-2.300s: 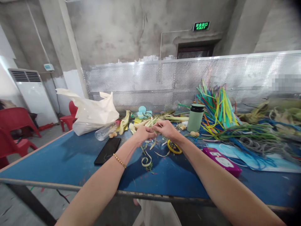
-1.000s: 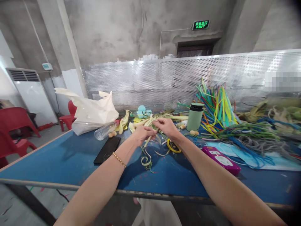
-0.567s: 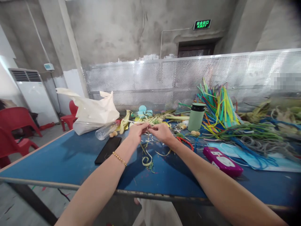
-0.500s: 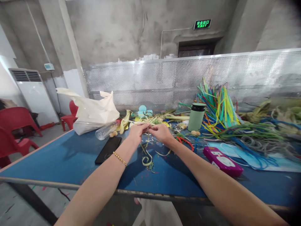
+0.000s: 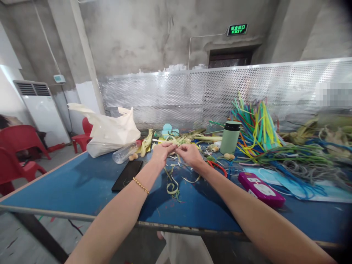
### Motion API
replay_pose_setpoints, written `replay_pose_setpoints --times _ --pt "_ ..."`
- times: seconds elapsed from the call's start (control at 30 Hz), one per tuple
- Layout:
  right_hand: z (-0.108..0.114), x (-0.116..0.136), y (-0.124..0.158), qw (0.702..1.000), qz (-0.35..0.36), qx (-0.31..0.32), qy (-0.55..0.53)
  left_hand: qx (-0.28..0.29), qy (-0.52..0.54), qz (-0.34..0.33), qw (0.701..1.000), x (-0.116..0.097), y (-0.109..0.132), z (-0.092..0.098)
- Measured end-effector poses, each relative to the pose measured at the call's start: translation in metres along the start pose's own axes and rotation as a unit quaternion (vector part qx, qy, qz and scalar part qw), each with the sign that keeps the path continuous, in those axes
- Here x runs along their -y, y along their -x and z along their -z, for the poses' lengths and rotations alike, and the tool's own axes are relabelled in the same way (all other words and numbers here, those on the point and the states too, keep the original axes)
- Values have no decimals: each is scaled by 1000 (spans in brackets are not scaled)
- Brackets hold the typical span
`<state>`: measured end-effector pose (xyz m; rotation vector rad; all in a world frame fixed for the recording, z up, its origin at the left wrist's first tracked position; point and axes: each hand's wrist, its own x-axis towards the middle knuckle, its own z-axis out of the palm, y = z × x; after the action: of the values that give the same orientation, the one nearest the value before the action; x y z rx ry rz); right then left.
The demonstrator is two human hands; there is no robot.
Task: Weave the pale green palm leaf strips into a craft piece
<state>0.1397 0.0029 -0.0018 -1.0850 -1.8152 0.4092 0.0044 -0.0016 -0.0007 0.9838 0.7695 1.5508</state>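
My left hand (image 5: 161,153) and my right hand (image 5: 189,154) meet above the blue table (image 5: 68,183), fingertips pinched together on a thin pale leaf strip (image 5: 176,149). A gold bead bracelet (image 5: 140,186) sits on my left wrist. Below the hands lie curled pale-green strip offcuts (image 5: 172,187). Behind them is a heap of pale leaf strips (image 5: 187,139). Red-handled scissors (image 5: 218,165) lie just right of my right hand.
A black phone (image 5: 127,170), a clear plastic bottle (image 5: 125,152) and a cream bag (image 5: 110,130) sit left. A green flask (image 5: 230,137), coloured strips (image 5: 255,124), a magenta device (image 5: 261,189) and tangled cords (image 5: 299,163) fill the right. A perforated metal screen (image 5: 192,95) backs the table. Red chairs (image 5: 16,146) stand left.
Both hands have drawn closer, fingertips now pinching together. The yellow ring seen near my right wrist earlier no longer shows; red scissors show there instead. The view shifted slightly.
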Motion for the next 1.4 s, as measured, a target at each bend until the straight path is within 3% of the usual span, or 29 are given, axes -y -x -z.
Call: replay_pose_setpoints --times 0.33,0.5,0.83,0.97,1.03,1.07,1.13,1.27,1.4 --pt "2 9 4 1000 12 9 8 31 14 -39 999 1 -4 5" --pt "2 7 3 1000 14 -3 14 49 19 -25 998 1 -4 3" --pt "-7 -2 4 995 73 10 72 -9 44 -23 999 5 -6 4" --pt "1 2 3 988 108 25 112 -1 33 -21 999 2 -6 5" --pt "10 4 -1 982 134 -2 132 10 38 -21 999 0 -5 4" --pt "14 4 -3 981 135 -43 130 14 41 -21 999 0 -4 3" --pt "21 4 -7 989 102 -73 74 20 41 -19 999 -1 -2 0" --pt "23 0 -10 993 -5 71 -94 22 18 -28 999 -1 3 -5" --pt "20 -2 -8 989 -15 84 -120 16 0 -15 1000 0 5 -6"
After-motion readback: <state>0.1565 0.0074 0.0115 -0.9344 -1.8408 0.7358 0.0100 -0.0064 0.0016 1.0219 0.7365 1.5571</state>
